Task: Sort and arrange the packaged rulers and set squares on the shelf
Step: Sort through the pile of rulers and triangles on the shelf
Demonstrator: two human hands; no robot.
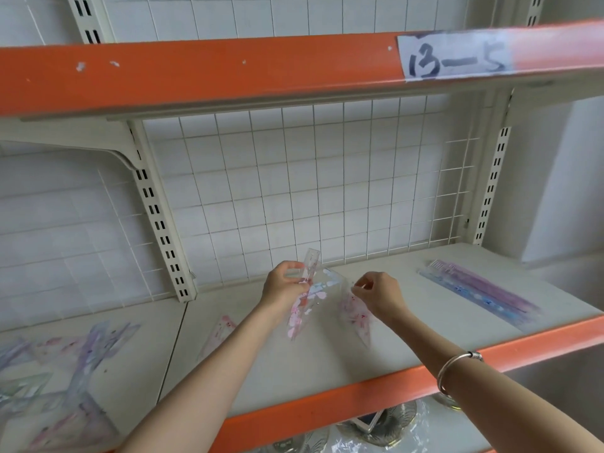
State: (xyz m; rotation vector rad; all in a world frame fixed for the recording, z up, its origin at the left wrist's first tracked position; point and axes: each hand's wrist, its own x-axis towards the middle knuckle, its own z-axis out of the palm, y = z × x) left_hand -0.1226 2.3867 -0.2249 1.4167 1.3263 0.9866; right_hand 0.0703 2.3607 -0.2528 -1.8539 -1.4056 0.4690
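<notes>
Surroundings: a flat stack of purple-blue rulers (480, 289) lies at the right end of the shelf board (327, 364), angled toward the front, well apart from both hands. A lone pink pack (219, 335) lies flat just under the left forearm. A mixed pile (62, 371) of clear packs sits on the next bay to the left, past the board seam; it's jumbled and overlapping. The wire grid (294, 184) backs the bay, close behind the hands. The slotted upright (157, 217) is back left. The upper shelf (196, 73) hangs overhead and carries a handwritten label (454, 57) reading "13-5".

Hands, mid-bay:
- left hand (284, 282): fingers curled round a floral ruler pack (304, 308) held steeply tilted, with a clear ruler end sticking up above the fist toward the grid.
- right hand (379, 294): thumb and forefinger pinched on the top of a pink set-square pack (356, 318), which hangs down from the pinch. A bracelet (457, 364) is on that wrist.
- The two packs sit just beside each other. Can't tell whether they touch, or whether their lower ends reach the board, because the clear film blurs out.

Edges and room: the orange lip (359, 390) runs along the front and both forearms cross over it. Bare board shows between the lone pink pack and the ruler stack, from the grid down to the lip. Shiny wrapped goods are visible on the tier below.
</notes>
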